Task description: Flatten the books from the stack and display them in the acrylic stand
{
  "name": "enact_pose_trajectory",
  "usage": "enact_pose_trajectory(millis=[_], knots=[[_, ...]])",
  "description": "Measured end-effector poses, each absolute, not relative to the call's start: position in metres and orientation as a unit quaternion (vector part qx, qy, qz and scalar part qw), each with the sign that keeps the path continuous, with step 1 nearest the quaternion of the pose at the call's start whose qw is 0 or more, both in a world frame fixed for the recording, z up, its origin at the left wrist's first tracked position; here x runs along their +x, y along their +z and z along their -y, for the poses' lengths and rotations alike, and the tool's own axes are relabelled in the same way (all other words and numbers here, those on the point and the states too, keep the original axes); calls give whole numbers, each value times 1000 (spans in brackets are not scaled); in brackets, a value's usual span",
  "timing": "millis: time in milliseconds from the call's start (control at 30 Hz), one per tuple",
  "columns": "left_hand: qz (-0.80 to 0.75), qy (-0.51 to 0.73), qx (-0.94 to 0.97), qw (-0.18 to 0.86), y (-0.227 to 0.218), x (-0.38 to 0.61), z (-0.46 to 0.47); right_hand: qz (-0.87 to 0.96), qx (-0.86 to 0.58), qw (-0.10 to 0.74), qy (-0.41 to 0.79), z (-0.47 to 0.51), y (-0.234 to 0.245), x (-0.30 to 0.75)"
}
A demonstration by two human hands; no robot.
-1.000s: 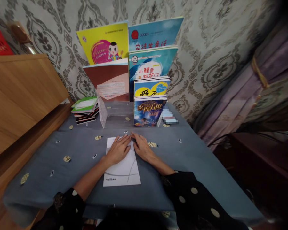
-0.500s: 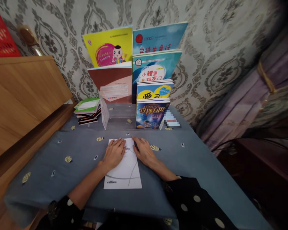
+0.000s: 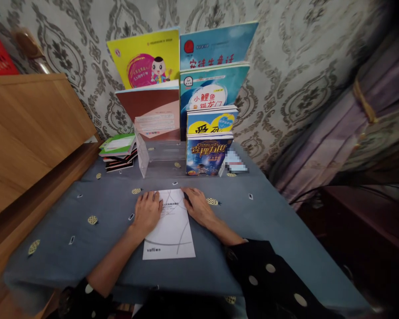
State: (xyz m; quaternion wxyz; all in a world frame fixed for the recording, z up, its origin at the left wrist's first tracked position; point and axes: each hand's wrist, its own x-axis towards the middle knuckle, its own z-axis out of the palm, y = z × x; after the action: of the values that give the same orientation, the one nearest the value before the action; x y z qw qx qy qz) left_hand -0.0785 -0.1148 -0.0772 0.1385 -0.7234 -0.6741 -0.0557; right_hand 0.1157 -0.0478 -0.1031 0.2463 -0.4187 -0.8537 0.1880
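A white booklet (image 3: 169, 237) with thin grey curved lines and a "valli" logo near its lower edge lies flat on the cloth-covered table (image 3: 113, 252). My left hand (image 3: 147, 212) rests palm down over its upper left edge, fingers stretched out. On the opposite side, my right hand (image 3: 198, 207) lies along the upper right edge, its fingertips touching the corner. Both hands are open. Behind the booklet stands a clear acrylic book rack (image 3: 142, 155), its right column filled at the front by a dark blue book (image 3: 204, 157).
The rack also holds a yellow book (image 3: 146, 55), a brown book (image 3: 153, 106) and several blue ones (image 3: 216, 44). A pile of small books (image 3: 118, 148) sits left of it. A wooden cabinet (image 3: 29, 128) borders the left side; a tied curtain (image 3: 349, 119) hangs at right.
My left hand has slid left across the booklet, uncovering printed text near its top. My right hand stays at the right edge. The view has shifted slightly.
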Motion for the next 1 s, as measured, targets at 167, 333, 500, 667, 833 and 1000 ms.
enact_pose_trajectory(millis=[167, 333, 500, 667, 833, 1000], knots=[[660, -59, -741, 112, -77, -71, 113, 848, -422, 253, 194, 46, -105, 116], [596, -114, -790, 90, -88, -61, 102, 840, -421, 270, 211, 43, -109, 116], [529, -158, -832, 51, -92, -59, 87, 832, -409, 302, 223, 42, -112, 117], [489, -158, -858, 20, -92, -60, 75, 826, -413, 311, 226, 43, -111, 119], [468, -159, -869, 17, -97, -61, 71, 810, -419, 328, 248, 45, -109, 121], [447, -170, -878, 1, -97, -63, 71, 805, -429, 325, 249, 44, -110, 120]])
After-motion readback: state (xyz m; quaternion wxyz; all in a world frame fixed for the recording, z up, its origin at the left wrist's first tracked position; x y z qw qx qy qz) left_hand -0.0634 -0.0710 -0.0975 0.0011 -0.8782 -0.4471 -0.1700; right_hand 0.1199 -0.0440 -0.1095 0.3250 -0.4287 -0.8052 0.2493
